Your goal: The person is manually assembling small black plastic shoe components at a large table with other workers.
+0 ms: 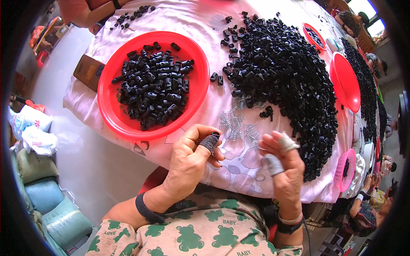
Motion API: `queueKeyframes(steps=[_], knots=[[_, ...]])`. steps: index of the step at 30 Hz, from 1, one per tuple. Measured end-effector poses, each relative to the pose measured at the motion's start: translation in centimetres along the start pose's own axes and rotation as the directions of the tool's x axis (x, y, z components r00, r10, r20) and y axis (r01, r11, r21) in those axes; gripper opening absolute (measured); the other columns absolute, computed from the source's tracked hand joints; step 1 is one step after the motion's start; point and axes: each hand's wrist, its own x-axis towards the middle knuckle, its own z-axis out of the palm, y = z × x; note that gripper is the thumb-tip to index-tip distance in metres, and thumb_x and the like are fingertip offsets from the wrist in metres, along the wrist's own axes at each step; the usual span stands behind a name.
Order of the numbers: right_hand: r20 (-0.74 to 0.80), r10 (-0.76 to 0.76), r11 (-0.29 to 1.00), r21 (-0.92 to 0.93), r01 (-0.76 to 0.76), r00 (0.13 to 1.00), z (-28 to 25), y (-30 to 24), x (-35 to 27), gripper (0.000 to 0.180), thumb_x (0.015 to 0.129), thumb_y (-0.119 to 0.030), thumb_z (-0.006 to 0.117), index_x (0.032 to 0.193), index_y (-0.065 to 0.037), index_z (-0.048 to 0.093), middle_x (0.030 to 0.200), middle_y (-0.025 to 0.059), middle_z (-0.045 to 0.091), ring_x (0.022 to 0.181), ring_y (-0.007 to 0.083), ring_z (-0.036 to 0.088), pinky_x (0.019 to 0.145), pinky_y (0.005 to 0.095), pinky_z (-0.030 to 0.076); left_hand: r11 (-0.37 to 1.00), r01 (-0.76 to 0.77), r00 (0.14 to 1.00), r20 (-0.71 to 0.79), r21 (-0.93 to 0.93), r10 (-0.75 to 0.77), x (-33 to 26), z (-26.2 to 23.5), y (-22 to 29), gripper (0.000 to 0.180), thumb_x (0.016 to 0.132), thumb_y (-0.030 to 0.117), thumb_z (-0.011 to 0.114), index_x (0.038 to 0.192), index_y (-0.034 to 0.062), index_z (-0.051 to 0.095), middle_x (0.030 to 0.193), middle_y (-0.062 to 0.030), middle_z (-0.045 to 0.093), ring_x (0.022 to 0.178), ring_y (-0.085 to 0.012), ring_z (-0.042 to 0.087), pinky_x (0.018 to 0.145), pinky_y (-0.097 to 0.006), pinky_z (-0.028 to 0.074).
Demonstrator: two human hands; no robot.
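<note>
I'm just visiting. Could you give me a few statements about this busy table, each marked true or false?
1. Black pieces lie in the large red basin. True.
2. The left hand and the right hand both wear finger wraps. True.
3. The left hand is inside that basin. False: it is outside, nearer the person.
4. Small silvery pieces lie beside the big black pile. True.
5. The tablecloth is dark green. False: the tablecloth is pale pink.

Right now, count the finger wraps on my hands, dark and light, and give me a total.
Dark wraps: 1, on the left hand
Light wraps: 2, on the right hand
Total: 3
</note>
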Motion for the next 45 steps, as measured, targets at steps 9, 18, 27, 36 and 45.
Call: queueKeyframes(steps=[9, 18, 27, 36, 45], knots=[[-0.070, 0.007, 0.999, -0.038, -0.010, 0.998, -1.2, 0.3, -2.0, 0.040, 0.087, 0.012, 0.056, 0.126, 0.005, 0.053, 0.117, 0.0134, 0.063, 0.107, 0.0197, 0.063, 0.096, 0.0305, 0.049, 1.000, -0.013, 1.000, -0.005, 0.028, 0.013, 0.1, 0.0, 0.0, 0.016, 0.098, 0.006, 0.049, 0.111, -0.0001, 0.055, 0.094, -0.0082, 0.062, 0.076, -0.0148, 0.064, 0.063, -0.027, 0.054], [-0.209, -0.043, 0.953, -0.301, -0.022, 0.977, -2.5, 0.1, -1.3, 0.026, 0.084, 0.011, 0.057, 0.108, 0.004, 0.063, 0.099, 0.0106, 0.062, 0.090, 0.0179, 0.065, 0.081, 0.0268, 0.052, 0.981, -0.064, 0.997, 0.063, 0.183, 0.053, -0.5, 0.1, -0.1, 0.018, 0.097, 0.009, 0.053, 0.112, -0.0002, 0.057, 0.093, -0.0070, 0.062, 0.073, -0.0112, 0.061, 0.061, -0.022, 0.050], [0.075, -0.256, 0.660, -0.715, 0.231, 0.964, -2.9, -0.7, 5.2, 0.047, 0.068, 0.012, 0.043, 0.108, 0.001, 0.066, 0.084, 0.0136, 0.053, 0.071, 0.0253, 0.055, 0.065, 0.0320, 0.044, 0.955, 0.074, 0.982, 0.144, 0.286, -0.119, -1.0, 1.2, 0.1, 0.017, 0.098, 0.010, 0.054, 0.111, 0.0004, 0.057, 0.076, -0.0020, 0.060, 0.062, -0.0052, 0.055, 0.053, -0.018, 0.045], [0.083, -0.210, 0.470, -0.865, 0.175, 0.974, -4.2, -0.6, 4.7, 0.039, 0.068, 0.008, 0.049, 0.103, 0.001, 0.065, 0.091, 0.0167, 0.054, 0.079, 0.0332, 0.059, 0.069, 0.0393, 0.049, 0.954, 0.135, 0.972, 0.151, 0.268, -0.180, -0.7, 1.1, 0.6, 0.016, 0.097, 0.011, 0.055, 0.110, 0.0006, 0.059, 0.075, -0.0009, 0.060, 0.060, -0.0038, 0.055, 0.051, -0.017, 0.044], [0.089, -0.216, 0.574, -0.794, 0.200, 0.972, -3.7, -0.9, 5.7, 0.039, 0.069, 0.007, 0.049, 0.106, 0.003, 0.063, 0.087, 0.0186, 0.053, 0.076, 0.0348, 0.057, 0.068, 0.0414, 0.047, 0.942, 0.150, 0.963, 0.172, 0.300, -0.208, -0.6, 0.9, 0.5, 0.021, 0.092, 0.001, 0.051, 0.112, 0.0012, 0.058, 0.090, -0.0015, 0.059, 0.065, -0.0034, 0.057, 0.054, -0.019, 0.046]])
